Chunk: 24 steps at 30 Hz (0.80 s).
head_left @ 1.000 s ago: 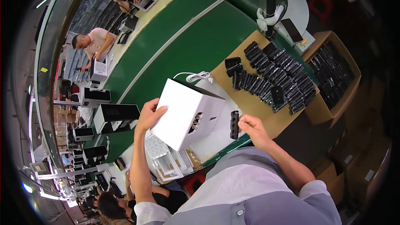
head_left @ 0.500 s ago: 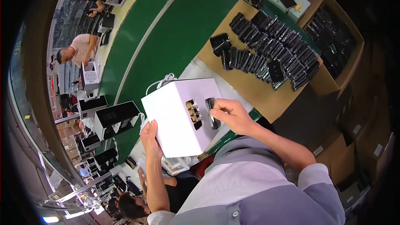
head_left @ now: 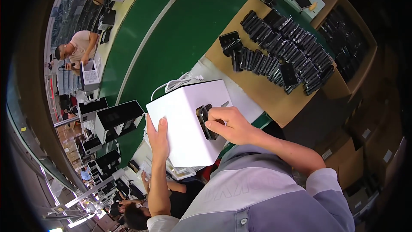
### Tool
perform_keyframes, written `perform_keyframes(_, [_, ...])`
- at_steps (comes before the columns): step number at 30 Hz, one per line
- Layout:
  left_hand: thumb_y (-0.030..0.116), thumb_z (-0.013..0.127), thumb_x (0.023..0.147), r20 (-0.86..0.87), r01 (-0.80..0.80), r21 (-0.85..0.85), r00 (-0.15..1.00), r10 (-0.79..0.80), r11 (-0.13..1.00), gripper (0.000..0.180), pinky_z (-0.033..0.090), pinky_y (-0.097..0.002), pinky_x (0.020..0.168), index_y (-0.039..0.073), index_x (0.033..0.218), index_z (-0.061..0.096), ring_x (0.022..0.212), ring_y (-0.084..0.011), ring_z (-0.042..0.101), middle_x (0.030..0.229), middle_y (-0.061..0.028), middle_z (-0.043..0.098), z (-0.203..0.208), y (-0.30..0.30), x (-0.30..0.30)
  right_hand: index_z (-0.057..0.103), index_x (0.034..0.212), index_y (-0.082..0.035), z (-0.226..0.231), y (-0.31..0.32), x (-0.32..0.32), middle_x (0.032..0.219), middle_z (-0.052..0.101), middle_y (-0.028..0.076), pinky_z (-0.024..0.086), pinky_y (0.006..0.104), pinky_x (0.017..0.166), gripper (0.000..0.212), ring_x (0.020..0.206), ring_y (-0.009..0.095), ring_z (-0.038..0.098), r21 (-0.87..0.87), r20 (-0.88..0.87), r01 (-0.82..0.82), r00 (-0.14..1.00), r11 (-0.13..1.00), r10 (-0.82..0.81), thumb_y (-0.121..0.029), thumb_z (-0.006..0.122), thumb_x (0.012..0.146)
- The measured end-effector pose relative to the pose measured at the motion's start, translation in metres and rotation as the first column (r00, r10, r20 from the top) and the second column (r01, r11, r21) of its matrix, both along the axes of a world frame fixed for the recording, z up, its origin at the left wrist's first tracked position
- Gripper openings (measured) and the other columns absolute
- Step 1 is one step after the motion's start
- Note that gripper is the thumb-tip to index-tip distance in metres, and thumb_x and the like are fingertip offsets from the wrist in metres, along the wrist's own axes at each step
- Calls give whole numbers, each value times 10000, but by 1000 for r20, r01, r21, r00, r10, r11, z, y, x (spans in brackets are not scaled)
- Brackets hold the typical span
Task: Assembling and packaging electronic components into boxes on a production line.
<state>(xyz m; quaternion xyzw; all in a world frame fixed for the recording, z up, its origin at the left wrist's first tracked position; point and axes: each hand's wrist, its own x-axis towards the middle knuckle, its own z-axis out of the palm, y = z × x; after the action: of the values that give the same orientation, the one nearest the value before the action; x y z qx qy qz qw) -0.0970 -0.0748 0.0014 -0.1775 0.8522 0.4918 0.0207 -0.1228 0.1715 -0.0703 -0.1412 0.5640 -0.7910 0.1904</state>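
A white box-shaped appliance housing [head_left: 183, 129] stands tilted in front of me, a white cord [head_left: 177, 82] with a plug lying behind it. My left hand [head_left: 159, 139] grips its left edge, the thumb on the white face and the other fingers round the side. In my right hand [head_left: 231, 124] is a small dark, glossy panel [head_left: 209, 129], pinched between thumb and curled fingers. That panel sits at the slot in the housing's right face and covers most of the opening. Whether it is seated in the slot I cannot tell, since my fingers hide part of it.
Right of the housing, a cardboard sheet [head_left: 253, 90] bears many wrapped black panels [head_left: 279, 51]. Beyond it stands an open carton [head_left: 365, 60] of similar parts. A green conveyor [head_left: 167, 47] runs past, with more housings [head_left: 118, 122] on the left. Co-workers sit across and at lower left.
My right hand has carried the dark panel leftward from beside the slot onto it. The left hand has shifted slightly on the housing, its thumb now further over the white face.
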Motion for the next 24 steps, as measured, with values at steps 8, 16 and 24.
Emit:
perform_keyframes(8, [269,591,1013,9,9,16,1000,-10,1000,532,432,-320,1010,-42,1417,436,1124,-175,553,1254,-123,589,0,0,-3,496,757,7,1,-3,-8,654,473,70,366,340,562,260,603,135,422,-27,69,-55,996,998,57,-115,620,949])
perform_keyframes(16, [280,603,1002,22,5,35,1000,-5,999,578,432,-329,1013,-52,1436,414,1133,-181,548,1268,-132,578,-2,-3,-5,480,750,0,2,1,-18,653,471,61,373,340,582,299,625,134,427,8,61,-184,981,983,183,-160,600,973])
perform_keyframes(24, [309,604,985,15,93,30,995,-94,995,646,402,-356,1045,-63,1454,362,1176,-201,518,1297,-150,543,3,-7,-7,496,818,-14,6,7,-28,720,487,49,399,331,640,284,692,139,441,-20,108,-336,936,942,336,-202,606,1001])
